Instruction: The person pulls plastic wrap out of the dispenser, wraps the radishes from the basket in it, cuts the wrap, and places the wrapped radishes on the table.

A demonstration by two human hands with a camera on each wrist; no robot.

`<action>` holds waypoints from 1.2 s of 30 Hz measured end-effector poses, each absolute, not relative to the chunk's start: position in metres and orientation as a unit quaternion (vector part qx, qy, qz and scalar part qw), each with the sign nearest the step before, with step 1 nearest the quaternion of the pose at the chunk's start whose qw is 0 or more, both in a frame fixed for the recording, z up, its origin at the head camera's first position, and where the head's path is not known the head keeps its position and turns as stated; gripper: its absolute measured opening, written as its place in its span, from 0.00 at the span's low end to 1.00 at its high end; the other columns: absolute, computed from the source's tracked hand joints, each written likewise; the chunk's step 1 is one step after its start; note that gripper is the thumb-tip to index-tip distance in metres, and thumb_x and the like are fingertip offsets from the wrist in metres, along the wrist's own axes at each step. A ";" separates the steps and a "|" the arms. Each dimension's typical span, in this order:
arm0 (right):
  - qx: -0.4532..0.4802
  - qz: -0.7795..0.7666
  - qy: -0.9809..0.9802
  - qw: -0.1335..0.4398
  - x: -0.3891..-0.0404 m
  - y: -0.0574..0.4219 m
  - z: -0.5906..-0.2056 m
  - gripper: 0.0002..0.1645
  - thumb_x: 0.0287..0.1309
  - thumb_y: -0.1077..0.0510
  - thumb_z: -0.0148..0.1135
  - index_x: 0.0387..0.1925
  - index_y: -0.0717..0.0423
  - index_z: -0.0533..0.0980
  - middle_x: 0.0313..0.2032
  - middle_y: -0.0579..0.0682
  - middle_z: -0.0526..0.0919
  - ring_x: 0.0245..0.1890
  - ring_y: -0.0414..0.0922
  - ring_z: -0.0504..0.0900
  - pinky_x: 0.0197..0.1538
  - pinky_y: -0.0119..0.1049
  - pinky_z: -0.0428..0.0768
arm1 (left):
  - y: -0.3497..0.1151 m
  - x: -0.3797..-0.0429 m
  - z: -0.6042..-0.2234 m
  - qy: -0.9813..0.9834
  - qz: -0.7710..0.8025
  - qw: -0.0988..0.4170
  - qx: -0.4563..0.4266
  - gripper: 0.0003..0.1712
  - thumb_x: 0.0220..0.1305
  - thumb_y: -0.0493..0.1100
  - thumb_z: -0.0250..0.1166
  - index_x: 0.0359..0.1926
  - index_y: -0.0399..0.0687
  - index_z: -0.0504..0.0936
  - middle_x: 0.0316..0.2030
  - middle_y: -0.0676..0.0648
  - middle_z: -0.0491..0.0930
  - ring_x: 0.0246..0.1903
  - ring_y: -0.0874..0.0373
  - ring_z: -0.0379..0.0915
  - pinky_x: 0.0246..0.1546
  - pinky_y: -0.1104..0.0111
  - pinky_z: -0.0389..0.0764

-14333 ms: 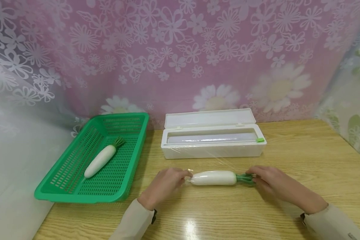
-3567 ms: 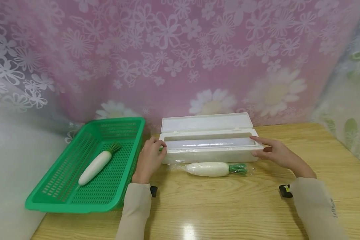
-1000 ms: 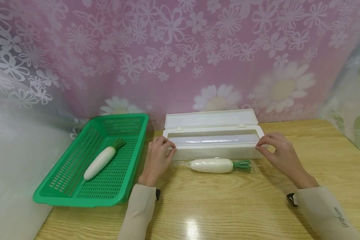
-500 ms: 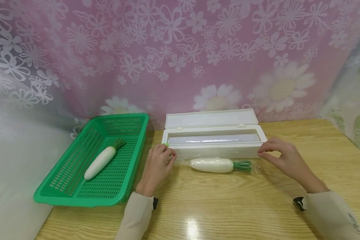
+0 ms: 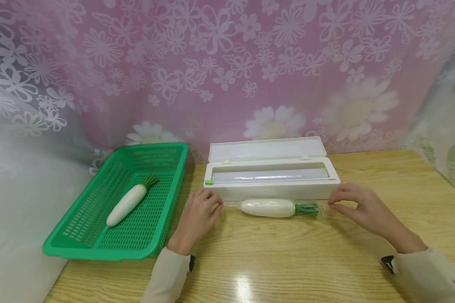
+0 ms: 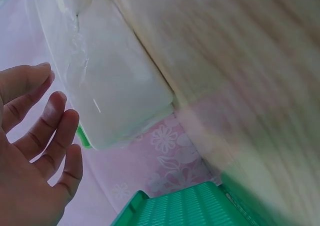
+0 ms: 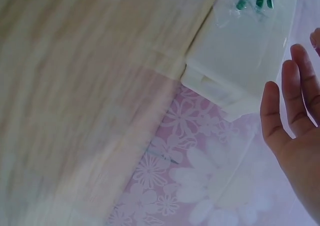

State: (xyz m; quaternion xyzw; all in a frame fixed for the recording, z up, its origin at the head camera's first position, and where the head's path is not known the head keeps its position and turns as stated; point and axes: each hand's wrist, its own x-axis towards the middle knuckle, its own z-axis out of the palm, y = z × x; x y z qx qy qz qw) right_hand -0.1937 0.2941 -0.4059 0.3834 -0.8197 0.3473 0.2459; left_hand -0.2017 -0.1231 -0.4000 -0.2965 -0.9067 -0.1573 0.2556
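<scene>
A white radish [image 5: 267, 208] with green stalks lies wrapped in cling film [image 5: 233, 204] on the wooden table. My left hand [image 5: 197, 214] is by its tip end, thumb and forefinger pinched together on the thin film edge. At the stalk end, my right hand [image 5: 364, 210] pinches the film's other edge; the film is nearly invisible there. In the right wrist view the thumb and forefinger of that hand are mostly cut off. Just behind the radish stands a white cling film box [image 5: 273, 192], lid up, with the film roll [image 5: 269, 174] inside.
A green slide cutter [image 5: 209, 182] sits at the left end of the box's front edge. To the left, a green plastic basket [image 5: 115, 252] holds another white radish [image 5: 127, 205], unwrapped. A pink flowered curtain [image 5: 227, 84] hangs behind the table [image 5: 288, 261].
Both hands have come down from the box's front edge to the table beside the radish. The green cutter, earlier at the box's right end, is now at its left. The wrapped radish lies nearer the box.
</scene>
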 end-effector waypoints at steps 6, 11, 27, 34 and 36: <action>0.422 0.338 -0.815 0.209 -0.192 0.296 -0.412 0.11 0.53 0.66 0.75 0.33 0.47 0.84 0.36 0.42 0.82 0.37 0.35 0.78 0.38 0.21 0.74 | -0.126 -0.200 -0.405 -0.913 -0.131 0.228 -0.312 0.06 0.57 0.36 0.77 0.29 0.50 0.87 0.30 0.52 0.78 0.36 0.53 0.75 0.34 0.61 0.71; 0.454 0.280 -0.817 0.220 -0.199 0.294 -0.418 0.25 0.71 0.40 0.52 0.27 0.47 0.85 0.34 0.41 0.80 0.33 0.36 0.77 0.36 0.22 0.73 | -0.126 -0.202 -0.409 -0.923 -0.117 0.192 -0.314 0.07 0.58 0.36 0.76 0.29 0.51 0.87 0.29 0.52 0.78 0.35 0.53 0.74 0.36 0.59 0.75; 0.434 0.193 -0.855 0.209 -0.198 0.286 -0.417 0.13 0.38 0.67 0.81 0.26 0.48 0.86 0.29 0.37 0.75 0.27 0.29 0.69 0.27 0.25 0.70 | -0.119 -0.207 -0.406 -0.933 -0.086 0.165 -0.307 0.10 0.57 0.32 0.72 0.23 0.48 0.84 0.23 0.53 0.78 0.24 0.59 0.74 0.26 0.65 0.74; 0.370 0.227 -0.870 0.233 -0.195 0.289 -0.408 0.04 0.57 0.58 0.75 0.29 0.50 0.85 0.29 0.39 0.80 0.25 0.31 0.73 0.24 0.25 0.70 | -0.113 -0.211 -0.398 -0.923 -0.127 0.215 -0.292 0.03 0.63 0.36 0.71 0.32 0.45 0.86 0.30 0.49 0.80 0.24 0.58 0.75 0.23 0.68 0.76; 0.347 0.212 -0.887 0.220 -0.195 0.286 -0.407 0.10 0.48 0.64 0.78 0.32 0.51 0.85 0.32 0.42 0.83 0.27 0.36 0.77 0.26 0.30 0.74 | -0.108 -0.211 -0.395 -0.924 -0.125 0.205 -0.296 0.02 0.64 0.38 0.71 0.36 0.45 0.86 0.34 0.48 0.81 0.29 0.55 0.78 0.27 0.66 0.79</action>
